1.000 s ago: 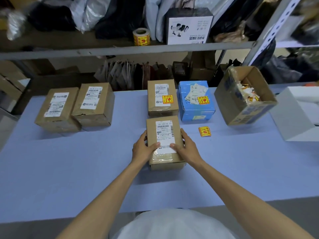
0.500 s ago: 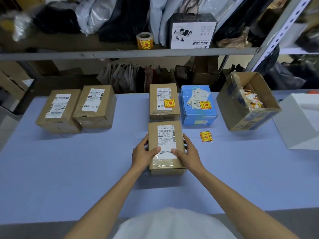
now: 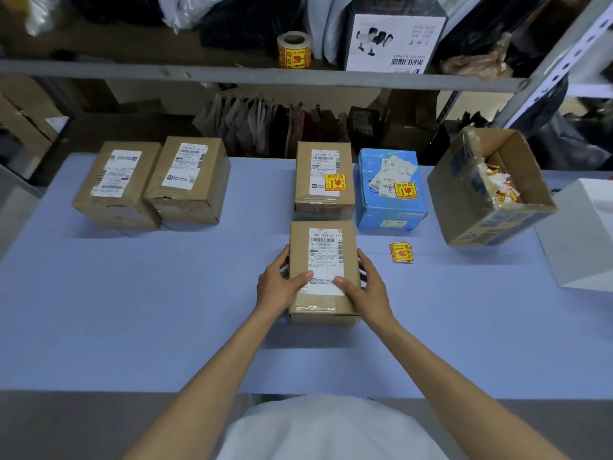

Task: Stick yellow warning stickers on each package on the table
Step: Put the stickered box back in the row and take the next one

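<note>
The brown package point(image 3: 324, 260) lies flat in the middle of the worktop point(image 3: 132, 293), white label up. The left hand point(image 3: 280, 287) and right hand point(image 3: 363, 290) each curl round a long side with the thumb on top, both grips clamped on it. Loose yellow stickers point(image 3: 401, 252) lie near its right. Just behind stand a stickered brown package point(image 3: 323, 177) and a stickered blue package point(image 3: 389, 190).

Both hands grip a brown package point(image 3: 323, 270) on the counter point(image 3: 132, 310): left hand point(image 3: 282, 287) at its nine o'clock, right hand point(image 3: 365, 290) at three; loose stickers point(image 3: 401, 253) lie at two o'clock.
</note>
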Available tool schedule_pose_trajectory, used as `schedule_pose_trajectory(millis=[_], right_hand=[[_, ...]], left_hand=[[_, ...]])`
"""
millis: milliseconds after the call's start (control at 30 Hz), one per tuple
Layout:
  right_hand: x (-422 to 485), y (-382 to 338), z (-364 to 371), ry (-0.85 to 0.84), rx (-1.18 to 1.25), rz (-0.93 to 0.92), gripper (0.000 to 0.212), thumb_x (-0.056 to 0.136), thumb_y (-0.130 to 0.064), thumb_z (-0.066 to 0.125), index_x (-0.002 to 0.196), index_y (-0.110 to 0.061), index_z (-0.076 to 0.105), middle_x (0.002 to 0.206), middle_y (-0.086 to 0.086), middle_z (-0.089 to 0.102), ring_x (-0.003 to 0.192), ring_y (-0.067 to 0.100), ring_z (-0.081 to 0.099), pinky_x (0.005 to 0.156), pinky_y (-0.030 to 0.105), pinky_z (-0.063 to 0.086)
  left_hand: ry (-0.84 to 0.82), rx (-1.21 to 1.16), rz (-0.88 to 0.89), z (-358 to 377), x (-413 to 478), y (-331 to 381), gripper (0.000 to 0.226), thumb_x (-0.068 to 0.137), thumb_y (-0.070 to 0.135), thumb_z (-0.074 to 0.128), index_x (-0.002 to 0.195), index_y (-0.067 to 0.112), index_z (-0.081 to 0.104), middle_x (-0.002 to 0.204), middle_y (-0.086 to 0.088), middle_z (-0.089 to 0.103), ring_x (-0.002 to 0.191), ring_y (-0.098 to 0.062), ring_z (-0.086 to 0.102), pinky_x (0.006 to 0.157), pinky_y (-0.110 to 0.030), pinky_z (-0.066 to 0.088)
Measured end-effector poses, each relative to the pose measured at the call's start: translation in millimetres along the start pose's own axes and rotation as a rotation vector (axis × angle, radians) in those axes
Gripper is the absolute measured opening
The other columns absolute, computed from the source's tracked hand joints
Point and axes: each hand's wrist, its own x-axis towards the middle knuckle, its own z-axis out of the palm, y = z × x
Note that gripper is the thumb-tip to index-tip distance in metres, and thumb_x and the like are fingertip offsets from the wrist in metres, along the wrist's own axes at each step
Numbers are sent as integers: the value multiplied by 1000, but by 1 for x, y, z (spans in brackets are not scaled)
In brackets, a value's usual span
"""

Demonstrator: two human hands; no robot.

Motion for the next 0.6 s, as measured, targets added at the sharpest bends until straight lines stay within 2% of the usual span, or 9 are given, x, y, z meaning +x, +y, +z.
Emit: schedule_pose_trajectory(millis=[167,333,467,533,600], right_hand=[[0,0,0,-6,20,-5,74,83,-32,73,144,-33,33,137,-4,50,116,12,52,92,29,48],[3,0,-3,-13,35,-12,73,81,-29,75,142,-33,35,129,-10,50,116,13,54,95,35,51],[7,-5,-7,-42,1,-8,70,80,-30,76,138,-32,37,124,-11,51,109,11,55,87,27,50],[12,-5,-13,-47,-10,-5,59,82,-29,74,133,-28,44,117,-13,56,102,7,57,79,20,49],[22,-2,-22,17,-31,13,40,89,-32,65,125,-21,54,115,-5,63,99,9,60,79,21,49]], left_hand=[[6,-18,-18,2,1,-2,75,80,30,75,145,32,37,136,1,57,122,-20,56,100,-35,45],[17,-28,-25,4,3,-1,75,79,30,76,145,30,39,136,1,57,122,-18,56,97,-33,46],[19,-30,-35,2,7,0,75,76,28,79,141,27,43,135,2,56,118,-18,56,96,-35,47],[5,-61,-56,-1,11,0,75,71,24,84,135,27,47,134,2,57,112,-16,58,98,-37,49],[-25,-75,-87,-5,17,2,76,65,19,87,130,25,48,131,0,57,107,-17,60,96,-39,51]])
